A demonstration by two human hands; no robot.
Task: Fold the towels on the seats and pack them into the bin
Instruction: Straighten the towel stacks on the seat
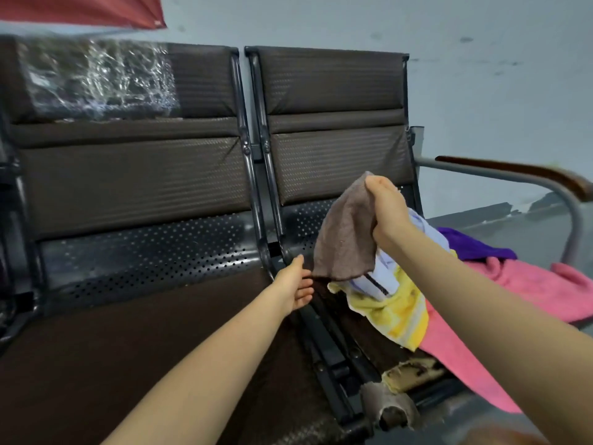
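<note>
Right hand lifts a brown towel off the pile while the left hand reaches in, fingers spread.

The right hand (386,208) is raised with its forearm slanting up from the lower right, fingers curled over and gripping the top edge of the brown towel (345,234), which hangs down in a loose drape to the left of and below that wrist. The left hand (296,285) is stretched forward at a lower height, palm turned toward the towel, fingers straight and relaxed, holding nothing; its fingertips are just beside the towel's lower edge, though whether they touch it cannot be told. Under the right forearm lie a white striped towel (383,282) and a yellow towel (399,316); to its right, on the seat (359,329), lie a pink towel (526,287) and a purple towel (471,245).
</note>
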